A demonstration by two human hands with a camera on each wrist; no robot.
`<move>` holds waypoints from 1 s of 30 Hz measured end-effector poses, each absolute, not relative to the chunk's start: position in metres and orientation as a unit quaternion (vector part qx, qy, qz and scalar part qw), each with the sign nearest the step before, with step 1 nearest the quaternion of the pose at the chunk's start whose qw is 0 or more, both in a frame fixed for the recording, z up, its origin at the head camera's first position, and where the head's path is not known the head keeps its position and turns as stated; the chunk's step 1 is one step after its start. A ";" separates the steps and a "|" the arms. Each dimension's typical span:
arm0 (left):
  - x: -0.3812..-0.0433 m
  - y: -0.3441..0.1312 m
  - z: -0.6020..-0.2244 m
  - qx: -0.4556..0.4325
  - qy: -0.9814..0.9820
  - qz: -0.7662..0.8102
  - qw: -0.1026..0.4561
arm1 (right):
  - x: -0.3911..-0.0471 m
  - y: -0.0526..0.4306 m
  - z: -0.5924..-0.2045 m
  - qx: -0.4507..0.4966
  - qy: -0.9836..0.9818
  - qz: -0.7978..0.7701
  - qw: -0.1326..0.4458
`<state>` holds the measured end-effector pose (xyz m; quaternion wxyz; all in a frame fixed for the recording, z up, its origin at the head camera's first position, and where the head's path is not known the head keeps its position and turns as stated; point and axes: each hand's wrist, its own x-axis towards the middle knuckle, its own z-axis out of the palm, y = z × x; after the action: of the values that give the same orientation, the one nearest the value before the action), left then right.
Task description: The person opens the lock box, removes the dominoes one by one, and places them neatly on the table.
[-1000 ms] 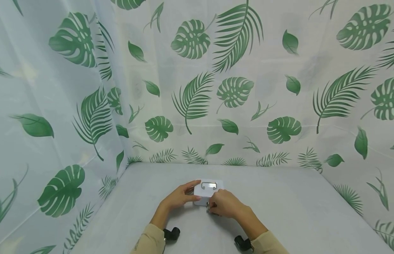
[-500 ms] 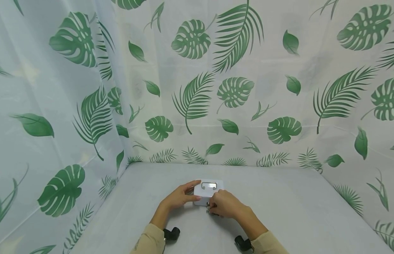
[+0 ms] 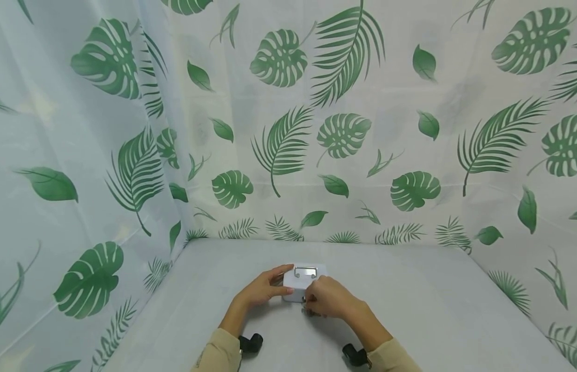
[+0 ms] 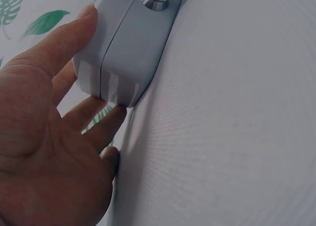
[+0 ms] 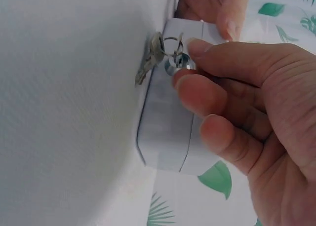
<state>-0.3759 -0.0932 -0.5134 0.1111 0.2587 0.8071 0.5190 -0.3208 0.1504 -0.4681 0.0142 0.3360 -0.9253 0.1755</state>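
Observation:
A small pale cash box [image 3: 299, 282] with a metal handle [image 3: 306, 272] on its lid rests on the white surface, lid closed. My left hand [image 3: 261, 288] grips its left end, thumb over the front edge and fingers around the side. On the front face is a round silver lock [image 4: 155, 2]. At that lock, my right hand [image 3: 332, 298] pinches a key [image 5: 180, 42] between thumb and forefinger; its blade is hidden in the keyhole. A second key [image 5: 152, 54] dangles from the same ring beside the lock.
The white table [image 3: 409, 310] spreads around the box. Behind and to the left hang white curtains [image 3: 390, 155] printed with green leaves. Black wrist cameras [image 3: 252, 343] sit by both beige sleeves.
Both hands and the box keep their places. Only the keys at the lock shift slightly beneath the right fingers.

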 end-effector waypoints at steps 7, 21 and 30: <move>-0.374 -0.093 -0.512 0.265 0.802 0.522 0.116 | -0.325 0.157 -0.469 0.374 -0.898 0.181 0.145; -0.376 -0.096 -0.515 0.258 0.769 0.569 0.136 | -0.333 0.167 -0.469 0.359 -0.849 0.292 0.255; -0.379 -0.100 -0.517 0.255 0.765 0.577 0.132 | -0.336 0.171 -0.469 0.352 -0.841 0.325 0.254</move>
<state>-0.3788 -0.0996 -0.5167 0.1322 0.2548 0.7649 0.5766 -0.3356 0.1708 -0.4693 0.2538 0.3515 -0.8406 0.3247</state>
